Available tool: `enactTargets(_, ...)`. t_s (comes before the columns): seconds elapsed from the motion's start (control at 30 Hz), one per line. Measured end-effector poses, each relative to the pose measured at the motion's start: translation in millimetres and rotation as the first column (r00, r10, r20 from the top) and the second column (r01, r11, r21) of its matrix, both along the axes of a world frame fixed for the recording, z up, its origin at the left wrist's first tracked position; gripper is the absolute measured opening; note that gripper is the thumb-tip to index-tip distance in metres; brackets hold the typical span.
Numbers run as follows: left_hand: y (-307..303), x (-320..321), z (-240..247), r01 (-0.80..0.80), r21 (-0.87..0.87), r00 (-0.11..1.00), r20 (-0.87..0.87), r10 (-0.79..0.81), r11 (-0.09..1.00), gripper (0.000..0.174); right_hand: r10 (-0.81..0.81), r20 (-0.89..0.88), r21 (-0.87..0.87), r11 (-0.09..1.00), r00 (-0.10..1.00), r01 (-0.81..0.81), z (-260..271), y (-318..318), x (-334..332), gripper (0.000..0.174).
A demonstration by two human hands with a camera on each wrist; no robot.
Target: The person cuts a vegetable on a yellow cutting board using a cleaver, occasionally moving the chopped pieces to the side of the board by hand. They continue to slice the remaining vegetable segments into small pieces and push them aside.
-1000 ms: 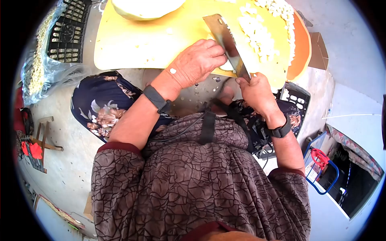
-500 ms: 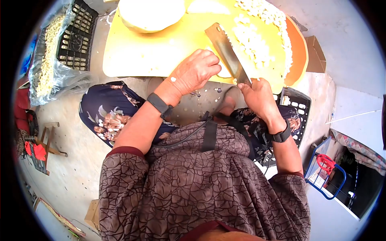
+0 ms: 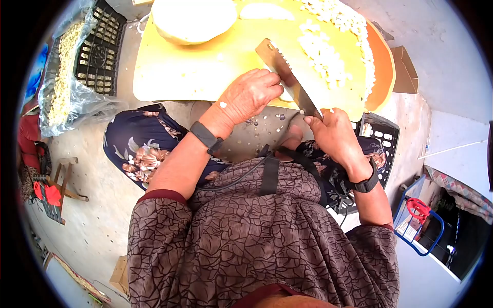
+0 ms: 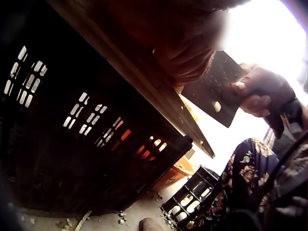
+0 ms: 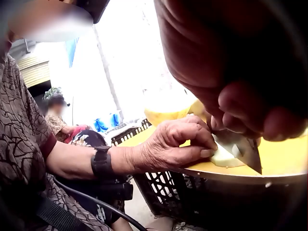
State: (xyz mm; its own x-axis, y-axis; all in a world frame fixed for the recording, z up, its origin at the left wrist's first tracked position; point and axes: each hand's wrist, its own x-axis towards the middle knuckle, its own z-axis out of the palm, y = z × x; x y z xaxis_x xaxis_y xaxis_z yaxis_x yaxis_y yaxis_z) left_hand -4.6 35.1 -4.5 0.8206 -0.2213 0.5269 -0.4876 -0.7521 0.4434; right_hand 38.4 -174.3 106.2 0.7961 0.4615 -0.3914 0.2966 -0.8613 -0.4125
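Note:
In the head view a wide-bladed kitchen knife (image 3: 287,74) slants across a yellow cutting board (image 3: 169,84). My right hand (image 3: 335,134) grips it by the handle end. Left of the blade, my left hand (image 3: 250,93) has bent fingers over a pale slice (image 3: 288,94) near the board's front edge. The right wrist view shows the thumb and fingertips of that hand pinching the slice (image 5: 225,158), with the blade (image 5: 249,155) right at its other side. Small pale chopped pieces (image 3: 323,56) lie on the board to the right of the knife.
A large pale, round, melon-like piece (image 3: 195,20) and a long pale wedge (image 3: 267,11) sit at the board's back. An orange basin (image 3: 382,77) shows past its right edge. Black crates (image 3: 100,51) and a plastic bag of chopped bits (image 3: 64,77) stand left. Another person sits behind.
The knife's far end has swung left and toward the body, closer to the left hand. Both hands have otherwise shifted little; the head view has tilted since one second ago.

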Motion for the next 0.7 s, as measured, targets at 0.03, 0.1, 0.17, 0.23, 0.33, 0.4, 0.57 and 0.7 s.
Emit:
enactTargets(0.03,-0.1,0.1,-0.2,-0.002,-0.003,1.0,0.006,0.002,1.0,0.008,0.012,0.012,-0.011,1.0,1.0,-0.011,1.1,0.3,-0.6,0.03)
enactTargets(0.1,-0.5,0.5,-1.0,-0.005,-0.012,1.0,0.017,0.006,1.0,0.007,0.032,0.013,-0.026,0.999,0.999,-0.032,1.9,0.6,0.3,0.03)
enactTargets(0.17,-0.8,0.1,-0.9,-0.008,-0.018,1.0,0.003,0.008,1.0,0.007,0.049,-0.01,-0.033,0.998,0.999,-0.049,2.1,-0.3,1.8,0.03)
enactTargets(0.23,-1.5,0.0,-1.4,-0.013,-0.029,1.0,0.0,0.013,0.999,0.007,0.084,-0.007,-0.102,0.991,0.996,-0.084,6.9,7.6,0.9,0.03)
enactTargets(0.33,-2.8,-0.2,-2.1,-0.023,-0.046,1.0,0.005,0.023,0.999,0.007,0.056,-0.077,-0.149,0.987,0.995,-0.067,4.0,11.0,2.7,0.031)
enactTargets(0.4,-2.5,-0.3,-3.1,-0.021,-0.048,1.0,-0.005,0.021,0.999,0.007,0.055,-0.094,-0.147,0.987,0.994,-0.069,-0.9,9.8,3.7,0.031)
enactTargets(0.57,-4.3,0.3,-1.6,-0.037,-0.083,0.999,0.0,0.037,0.996,0.009,0.004,-0.129,-0.174,0.984,0.992,-0.026,-4.8,16.7,5.3,0.027)
enactTargets(0.7,-3.1,-0.8,0.7,-0.024,-0.096,1.0,-0.007,0.024,0.995,0.011,0.046,-0.07,-0.115,0.992,0.997,-0.053,-12.5,24.8,4.6,0.024)
